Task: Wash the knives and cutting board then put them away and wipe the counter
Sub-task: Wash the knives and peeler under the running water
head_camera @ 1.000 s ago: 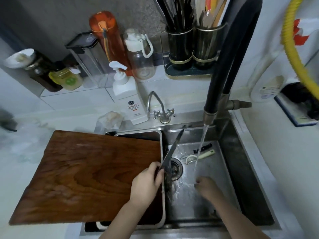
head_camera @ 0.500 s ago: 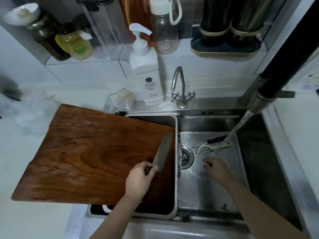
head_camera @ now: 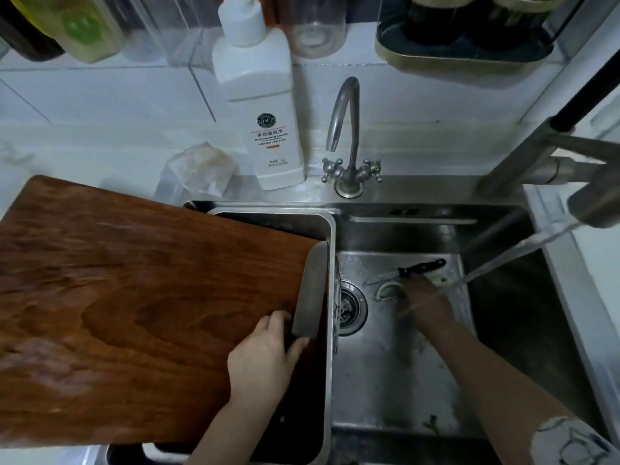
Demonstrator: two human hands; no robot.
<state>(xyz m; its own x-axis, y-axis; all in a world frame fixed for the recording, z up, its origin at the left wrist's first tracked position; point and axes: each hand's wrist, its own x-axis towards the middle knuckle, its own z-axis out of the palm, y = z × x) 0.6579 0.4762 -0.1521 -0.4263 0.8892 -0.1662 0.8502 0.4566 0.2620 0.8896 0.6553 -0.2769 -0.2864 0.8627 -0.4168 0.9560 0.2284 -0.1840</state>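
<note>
A head-worn camera looks down on a steel sink (head_camera: 503,330) set in a pale worktop (head_camera: 84,152). The left hand (head_camera: 265,357) grips the handle of a broad-bladed knife (head_camera: 310,290), whose flat blade lies along the right edge of a large wooden cutting board (head_camera: 134,313). The board rests across a metal basin (head_camera: 330,297) in the sink's left side and reaches out over the worktop. In the right bowl, the blurred right hand (head_camera: 426,297) reaches among a black-handled knife (head_camera: 419,268) and a pale-handled peeler (head_camera: 385,292) lying near the drain (head_camera: 349,308); whether its fingers have closed on anything cannot be told. Water (head_camera: 510,260) streams at a slant from the black pull-out tap (head_camera: 593,203) at right toward that hand. Behind the sink stand a white bottle of dishwashing liquid (head_camera: 265,105), a small chrome tap (head_camera: 349,156) and a crumpled clear plastic wrapper (head_camera: 198,172).
</note>
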